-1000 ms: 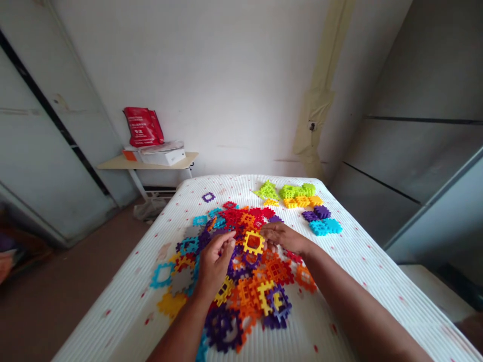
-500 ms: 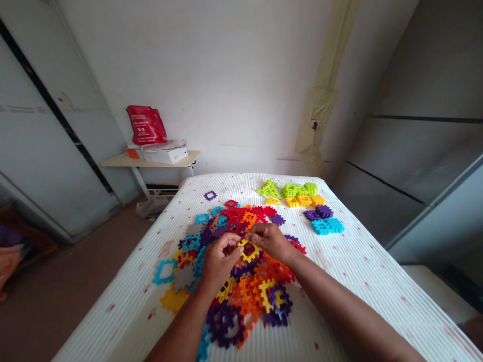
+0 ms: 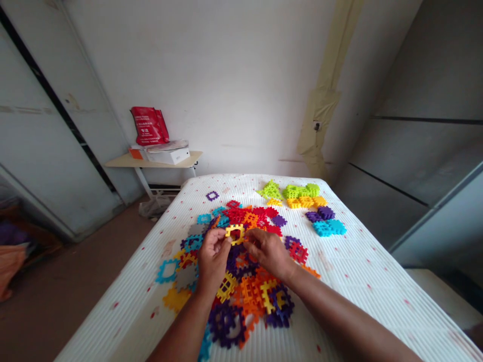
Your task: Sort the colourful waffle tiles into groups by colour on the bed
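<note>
A heap of flat interlocking plastic tiles [image 3: 245,289] in purple, orange, yellow, red and blue lies on a white striped bed [image 3: 362,281]. Both hands hover over the heap's far part. My left hand [image 3: 212,259] pinches the left side of a yellow open-frame tile [image 3: 235,234] and holds it upright. My right hand [image 3: 267,250] is closed on the tile's right side, fingers curled. Sorted tiles sit near the far right edge: green ones [image 3: 298,190], yellow-orange ones [image 3: 304,202], purple ones [image 3: 320,214] and blue ones [image 3: 329,228].
A single purple tile [image 3: 212,195] lies apart near the bed's far left. Beyond the bed a small side table [image 3: 153,162] carries a white box and a red bag [image 3: 149,125]. Grey cabinet doors line the left and right walls. Brown floor runs along the left.
The yellow frame tile went from lying between the hands on the heap to being lifted, held by both hands and moved slightly left and farther away.
</note>
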A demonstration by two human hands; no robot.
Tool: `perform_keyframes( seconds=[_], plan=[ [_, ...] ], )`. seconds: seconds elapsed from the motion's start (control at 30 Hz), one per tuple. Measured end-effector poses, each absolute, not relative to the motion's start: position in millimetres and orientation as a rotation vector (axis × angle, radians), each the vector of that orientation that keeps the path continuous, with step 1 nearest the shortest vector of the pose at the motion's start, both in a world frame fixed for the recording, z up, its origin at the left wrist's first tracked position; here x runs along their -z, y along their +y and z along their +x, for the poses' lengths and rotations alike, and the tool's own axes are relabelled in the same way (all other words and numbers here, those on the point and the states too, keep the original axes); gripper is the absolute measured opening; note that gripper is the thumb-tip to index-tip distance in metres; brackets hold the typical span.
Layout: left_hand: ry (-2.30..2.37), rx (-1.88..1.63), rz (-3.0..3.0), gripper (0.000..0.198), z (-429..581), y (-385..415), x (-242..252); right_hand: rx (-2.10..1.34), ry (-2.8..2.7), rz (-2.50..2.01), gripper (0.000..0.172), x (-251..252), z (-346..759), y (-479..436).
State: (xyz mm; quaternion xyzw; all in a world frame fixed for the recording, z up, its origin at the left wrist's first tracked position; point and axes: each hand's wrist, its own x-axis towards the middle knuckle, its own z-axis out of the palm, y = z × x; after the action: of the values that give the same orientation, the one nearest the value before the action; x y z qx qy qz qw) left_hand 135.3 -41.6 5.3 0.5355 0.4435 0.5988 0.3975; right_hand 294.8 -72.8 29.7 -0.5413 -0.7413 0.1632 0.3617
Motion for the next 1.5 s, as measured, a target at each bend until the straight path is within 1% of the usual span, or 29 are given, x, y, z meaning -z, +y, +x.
perform_keyframes(
  seconds=[0.13, 0.2, 0.23, 0.33, 0.37, 0.4, 0.47, 0.57, 0.63, 0.73, 0.83, 0.97, 1.07, 1.23, 1.5],
  plan=[
    [1.092, -1.5, 1.322, 0.024, 133.2, -41.2, -5.6, -0.396, -1.875, -1.327, 0.034, -25.2, 279.7, -75.5],
    [1.064, -1.487, 1.283, 0.026, 131.9, -41.1, -4.9, -0.388, -1.861, -1.304, 0.038, -24.0, 275.2, -75.0],
    [1.045, -1.478, 1.26, 0.029, 131.6, -41.3, -5.0, -0.377, -1.859, -1.295, 0.038, -23.7, 273.5, -74.7],
    [0.984, -1.419, 1.229, 0.05, 132.1, -43.2, -7.0, -0.339, -1.845, -1.268, 0.036, -24.4, 269.9, -73.9],
    [0.977, -1.393, 1.232, 0.053, 132.5, -44.0, -8.0, -0.331, -1.838, -1.263, 0.035, -25.1, 269.2, -73.7],
    [0.979, -1.371, 1.237, 0.053, 132.8, -44.7, -8.8, -0.325, -1.832, -1.264, 0.033, -25.7, 268.9, -73.6],
    [0.998, -1.357, 1.248, 0.045, 133.2, -45.2, -9.4, -0.313, -1.824, -1.284, 0.031, -26.5, 269.3, -73.3],
    [1.006, -1.356, 1.268, 0.038, 132.6, -44.4, -7.8, -0.309, -1.817, -1.342, 0.032, -25.8, 272.1, -73.6],
    [1.007, -1.346, 1.292, 0.039, 132.3, -43.9, -6.4, -0.313, -1.818, -1.363, 0.034, -24.7, 275.8, -73.6],
    [1.022, -1.38, 1.327, 0.05, 133.3, -44.6, -6.7, -0.288, -1.822, -1.378, 0.035, -24.3, 288.5, -69.0],
    [1.017, -1.456, 1.31, 0.059, 135.0, -46.3, -9.7, -0.151, -1.778, -1.525, 0.038, -25.1, 317.8, -52.7],
    [1.021, -1.512, 1.292, 0.056, 135.8, -46.1, -11.3, 0.161, -1.587, -2.003, 0.038, -23.0, 378.6, -18.4],
    [1.021, -1.518, 1.289, 0.054, 135.8, -44.2, -9.4, 0.283, -1.468, -2.279, 0.038, -17.3, 419.3, 2.7],
    [1.037, -1.494, 1.267, 0.051, 134.7, -42.1, -6.7, 0.311, -1.453, -2.454, 0.035, -7.4, 449.6, 20.2],
    [1.054, -1.484, 1.283, 0.052, 133.3, -41.9, -7.0, 0.268, -1.468, -2.511, 0.037, -1.4, 453.7, 33.5]
  ],
)
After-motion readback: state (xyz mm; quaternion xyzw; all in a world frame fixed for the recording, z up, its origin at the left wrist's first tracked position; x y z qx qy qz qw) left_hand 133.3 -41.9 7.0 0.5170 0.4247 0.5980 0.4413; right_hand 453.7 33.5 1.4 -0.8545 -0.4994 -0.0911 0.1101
